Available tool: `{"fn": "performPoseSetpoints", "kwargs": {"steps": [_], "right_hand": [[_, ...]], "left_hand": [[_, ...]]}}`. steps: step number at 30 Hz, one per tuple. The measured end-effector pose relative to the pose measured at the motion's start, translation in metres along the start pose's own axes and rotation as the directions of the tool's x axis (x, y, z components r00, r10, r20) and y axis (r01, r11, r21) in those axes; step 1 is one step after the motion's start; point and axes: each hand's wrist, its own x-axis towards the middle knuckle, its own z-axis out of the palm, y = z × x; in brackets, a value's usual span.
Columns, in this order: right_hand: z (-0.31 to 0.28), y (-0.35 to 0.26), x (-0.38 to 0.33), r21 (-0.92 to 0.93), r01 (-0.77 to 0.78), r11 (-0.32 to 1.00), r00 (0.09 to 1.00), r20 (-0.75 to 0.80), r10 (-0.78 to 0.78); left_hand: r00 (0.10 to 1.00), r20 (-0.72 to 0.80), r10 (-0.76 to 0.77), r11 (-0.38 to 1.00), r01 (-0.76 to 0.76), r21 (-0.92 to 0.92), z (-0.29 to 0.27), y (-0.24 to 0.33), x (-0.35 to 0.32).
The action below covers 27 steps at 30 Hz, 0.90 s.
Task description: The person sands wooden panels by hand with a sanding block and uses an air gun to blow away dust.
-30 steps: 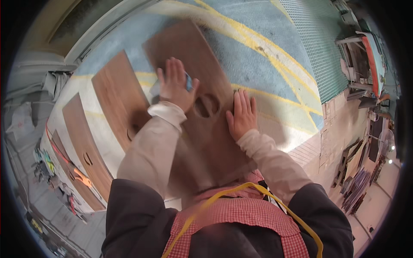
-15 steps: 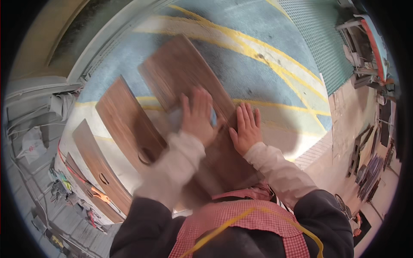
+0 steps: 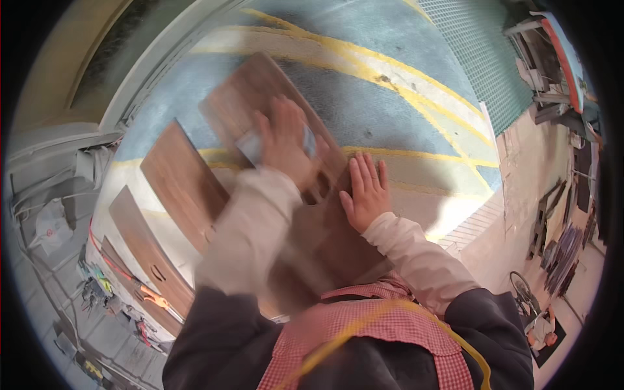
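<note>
A brown wood-grain board [image 3: 231,94] lies lengthwise in front of me, with an oval cut-out [image 3: 317,188] near its middle. My left hand [image 3: 286,140] is spread over a pale bluish cloth [image 3: 249,146], pressing it on the board's upper part. That hand and its sleeve are smeared by motion. At the board's right edge rests my right hand [image 3: 368,195], its fingers stretched out and holding nothing. The near end of the board reaches my red checked apron [image 3: 370,292].
More wood-grain panels, a wide one [image 3: 179,172] and a narrower one [image 3: 140,227], lie to the left. Past them is an orange-handled tool [image 3: 155,299]. The blue and cream surface [image 3: 364,97] has yellow bands. Stacked strips [image 3: 562,260] stand at the far right.
My left hand has slid up and left along the board with the cloth, uncovering the cut-out. My right hand stays at the board's edge, and the view has shifted slightly.
</note>
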Motion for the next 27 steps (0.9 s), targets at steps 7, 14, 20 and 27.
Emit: {"fn": "performPoseSetpoints", "kwargs": {"steps": [7, 14, 20, 27], "right_hand": [[-0.002, -0.001, -0.002, -0.005, -0.019, 1.0, 0.998, 0.052, 0.019], [-0.003, -0.004, 0.003, 0.046, 0.02, 0.999, 0.998, 0.057, -0.022], [0.001, 0.008, 0.005, 0.158, -0.054, 0.986, 0.998, -0.015, 0.057], [-0.008, 0.005, -0.003, 0.132, -0.022, 0.991, 1.0, 0.011, 0.02]], "left_hand": [[0.99, -0.119, 0.07, 0.997, -0.067, 0.037, 0.02, -0.048, 0.033], [0.919, -0.273, -0.285, 0.947, 0.314, 0.07, 0.028, -0.143, 0.126], [0.992, 0.03, 0.122, 0.993, -0.122, -0.002, 0.02, 0.034, -0.013], [0.98, -0.153, 0.126, 0.991, -0.116, 0.072, 0.029, -0.061, 0.069]]}}
